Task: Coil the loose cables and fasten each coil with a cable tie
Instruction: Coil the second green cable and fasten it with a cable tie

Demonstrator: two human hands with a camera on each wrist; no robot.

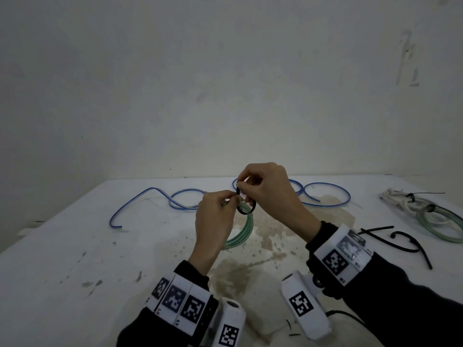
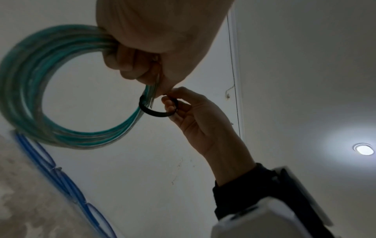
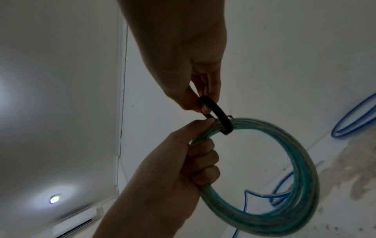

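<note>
A coil of green cable (image 1: 241,231) (image 2: 28,90) (image 3: 295,185) is held above the white table (image 1: 75,246). My left hand (image 1: 216,216) (image 3: 183,157) grips the coil's top, fingers curled round the strands. A black cable tie (image 1: 246,205) (image 2: 156,111) (image 3: 221,116) loops round the coil beside those fingers. My right hand (image 1: 265,186) (image 2: 183,109) pinches the tie's upper end between thumb and fingers. The left thumb and forefinger touch the tie's end too.
A loose blue cable (image 1: 155,196) (image 3: 356,119) snakes across the back of the table. At the right lie a tied white coil (image 1: 400,199) and a tied green coil (image 1: 441,226). Spare black ties (image 1: 400,241) lie near my right wrist. A wall stands behind.
</note>
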